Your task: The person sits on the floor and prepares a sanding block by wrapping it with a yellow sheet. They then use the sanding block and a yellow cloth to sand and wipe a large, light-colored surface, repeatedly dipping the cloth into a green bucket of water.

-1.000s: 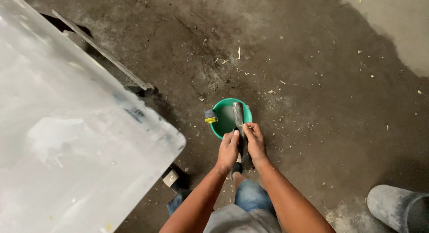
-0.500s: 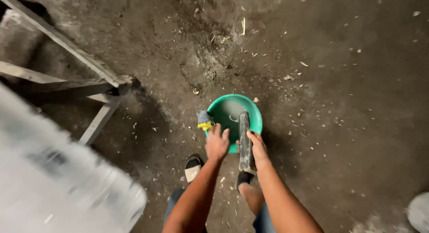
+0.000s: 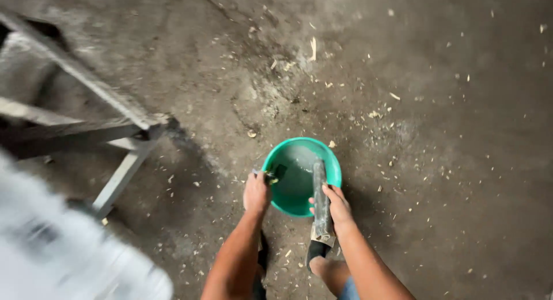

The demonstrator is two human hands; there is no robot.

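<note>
While the dark concrete floor [image 3: 438, 104] fills nearly the whole view, stained and strewn with pale chips and splinters, a blurred whitish sheet [image 3: 63, 259] crosses the lower left corner and a grey metal frame [image 3: 103, 104] with slanting bars stands at the left, one leg reaching down to the floor. Near the middle, low in the picture, sits a round green bowl [image 3: 291, 196] on the floor, its inside greyish and wet-looking toward the far side. Across the bowl's right rim lies a long, narrow grey tool [image 3: 321, 202], running from inside the bowl back toward the person; its near end widens just above a dark-socked foot [image 3: 317, 251]. The right hand [image 3: 339, 207] is wrapped around this tool near its middle, fingers closed on it, just at the bowl's near right edge. The left hand [image 3: 257, 192] is closed at the bowl's left rim, pinching a small dark object with a yellow spot [image 3: 273, 174] that hangs over the rim; what kind of object it is cannot be made out.
</note>
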